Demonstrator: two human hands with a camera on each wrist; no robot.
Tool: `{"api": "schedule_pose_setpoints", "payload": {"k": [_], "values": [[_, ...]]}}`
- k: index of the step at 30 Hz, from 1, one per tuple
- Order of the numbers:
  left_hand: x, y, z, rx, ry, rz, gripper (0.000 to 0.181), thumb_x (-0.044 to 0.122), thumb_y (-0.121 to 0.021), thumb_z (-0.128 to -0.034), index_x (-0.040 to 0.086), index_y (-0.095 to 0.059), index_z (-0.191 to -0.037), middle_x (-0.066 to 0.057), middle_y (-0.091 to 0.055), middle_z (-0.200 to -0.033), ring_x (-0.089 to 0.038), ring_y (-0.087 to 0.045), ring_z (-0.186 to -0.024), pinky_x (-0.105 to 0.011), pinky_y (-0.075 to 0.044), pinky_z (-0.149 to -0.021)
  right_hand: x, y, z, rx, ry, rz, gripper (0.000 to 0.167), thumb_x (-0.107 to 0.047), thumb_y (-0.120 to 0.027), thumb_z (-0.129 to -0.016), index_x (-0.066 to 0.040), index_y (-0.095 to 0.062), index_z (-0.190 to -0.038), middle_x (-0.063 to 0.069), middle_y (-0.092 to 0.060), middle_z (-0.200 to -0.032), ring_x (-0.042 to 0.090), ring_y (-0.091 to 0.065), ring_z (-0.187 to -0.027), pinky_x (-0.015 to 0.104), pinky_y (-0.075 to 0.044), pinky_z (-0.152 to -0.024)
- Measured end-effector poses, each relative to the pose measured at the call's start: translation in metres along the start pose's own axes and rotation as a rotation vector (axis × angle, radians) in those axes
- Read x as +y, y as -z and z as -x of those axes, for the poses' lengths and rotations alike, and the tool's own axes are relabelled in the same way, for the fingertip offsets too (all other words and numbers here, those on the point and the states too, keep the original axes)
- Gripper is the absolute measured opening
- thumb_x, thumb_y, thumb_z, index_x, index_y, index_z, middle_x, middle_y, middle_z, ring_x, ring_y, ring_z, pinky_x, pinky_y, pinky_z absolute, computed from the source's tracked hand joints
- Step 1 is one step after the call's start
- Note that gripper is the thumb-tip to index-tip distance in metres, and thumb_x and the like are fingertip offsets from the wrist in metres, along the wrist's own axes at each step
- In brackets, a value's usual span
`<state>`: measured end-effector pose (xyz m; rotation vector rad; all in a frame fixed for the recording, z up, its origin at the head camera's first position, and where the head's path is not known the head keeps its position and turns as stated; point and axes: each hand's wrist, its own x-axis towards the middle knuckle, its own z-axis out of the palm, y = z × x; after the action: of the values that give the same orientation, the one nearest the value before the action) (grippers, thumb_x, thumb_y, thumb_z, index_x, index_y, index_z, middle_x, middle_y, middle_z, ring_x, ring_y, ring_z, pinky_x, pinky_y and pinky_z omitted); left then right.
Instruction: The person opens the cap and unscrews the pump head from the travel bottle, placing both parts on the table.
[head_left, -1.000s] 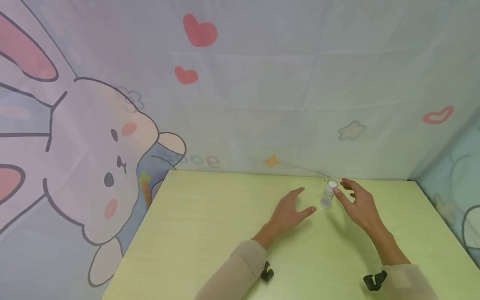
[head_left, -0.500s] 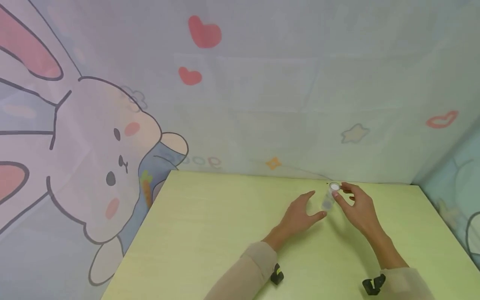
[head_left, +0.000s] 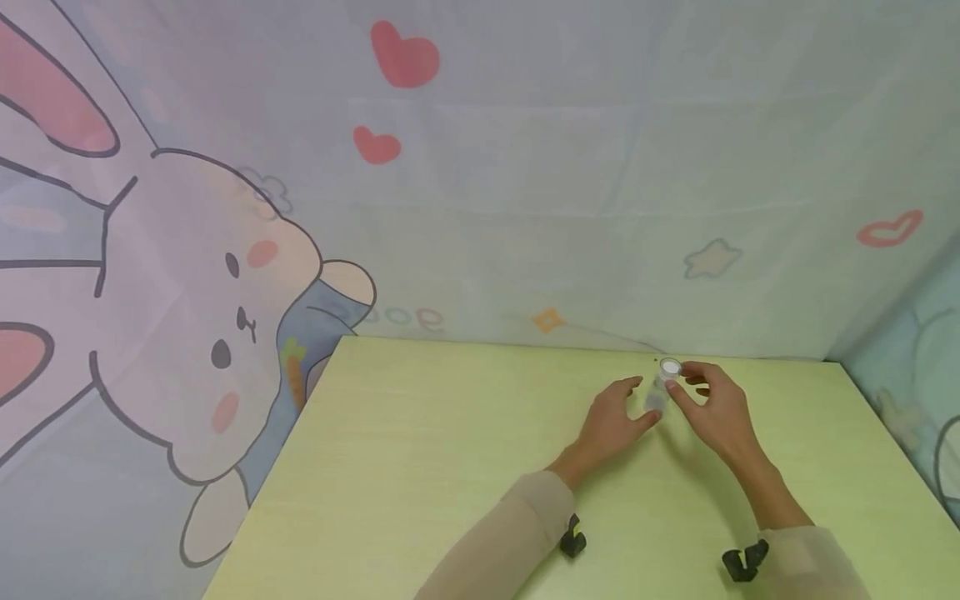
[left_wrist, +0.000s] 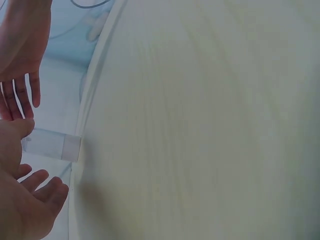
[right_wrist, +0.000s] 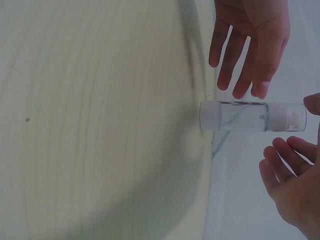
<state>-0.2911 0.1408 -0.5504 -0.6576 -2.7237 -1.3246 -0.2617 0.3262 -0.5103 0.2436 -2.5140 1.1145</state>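
A small clear bottle (head_left: 662,385) with a white base and a transparent cap over a white top stands upright near the table's back edge. In the right wrist view the bottle (right_wrist: 244,116) appears sideways. My right hand (head_left: 718,414) is at its right, thumb by the cap and fingers spread; the right wrist view shows a gap between fingers and bottle. My left hand (head_left: 613,423) is at its left with the fingers extended, the thumb across the lower front. Whether either thumb touches the bottle I cannot tell. In the left wrist view, the left thumb (left_wrist: 22,127) partly hides the bottle.
The pale yellow-green table (head_left: 420,467) meets a cloth backdrop (head_left: 510,208) printed with a rabbit and hearts. Black clips (head_left: 573,537) sit at both sleeve cuffs. A small dark speck (right_wrist: 27,119) marks the tabletop.
My left hand has moved right and slightly forward, up to the bottle. The right hand stays beside the cap with little movement, and the bottle stands at about the same place.
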Motion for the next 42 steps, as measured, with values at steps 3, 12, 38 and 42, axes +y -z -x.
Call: {"api": "schedule_pose_setpoints", "payload": {"k": [3,12,38,42], "values": [[0.001,-0.004,-0.004,0.005,0.014,-0.004,0.06,0.04,-0.074,-0.1011,0.012,-0.056,-0.151,-0.001,-0.063,-0.146,-0.013,-0.061,-0.131,-0.025,-0.051,-0.105,-0.001,-0.001,-0.002,-0.006,-0.007,0.001,0.045,-0.024,-0.068,-0.106,0.009,-0.057,-0.135,0.027,-0.063,-0.129,0.046,-0.061,-0.115,0.063,-0.052,-0.097],[0.005,-0.007,-0.012,0.033,0.042,-0.038,0.049,0.036,-0.077,-0.0996,0.014,-0.064,-0.142,0.002,-0.069,-0.136,-0.011,-0.066,-0.121,-0.022,-0.054,-0.096,0.002,-0.005,-0.005,-0.019,-0.02,0.04,0.042,-0.024,-0.071,-0.103,0.008,-0.061,-0.129,0.024,-0.066,-0.119,0.04,-0.064,-0.108,0.054,-0.056,-0.092],[0.006,-0.011,-0.017,0.103,0.052,-0.072,0.029,0.038,-0.077,-0.0996,0.026,-0.07,-0.125,0.012,-0.075,-0.119,-0.002,-0.072,-0.102,-0.019,-0.057,-0.081,-0.006,-0.02,-0.011,0.04,-0.015,0.017,0.032,-0.019,-0.072,-0.102,0.006,-0.062,-0.119,0.022,-0.068,-0.107,0.04,-0.068,-0.101,0.057,-0.06,-0.089],[0.009,-0.001,-0.016,0.096,0.034,-0.087,0.03,0.038,-0.077,-0.0997,0.025,-0.07,-0.126,0.01,-0.074,-0.119,-0.005,-0.073,-0.104,-0.02,-0.057,-0.081,-0.01,-0.019,-0.013,0.058,0.007,0.011,0.032,-0.019,-0.074,-0.102,0.006,-0.062,-0.118,0.021,-0.069,-0.107,0.04,-0.069,-0.099,0.056,-0.06,-0.088]]}}
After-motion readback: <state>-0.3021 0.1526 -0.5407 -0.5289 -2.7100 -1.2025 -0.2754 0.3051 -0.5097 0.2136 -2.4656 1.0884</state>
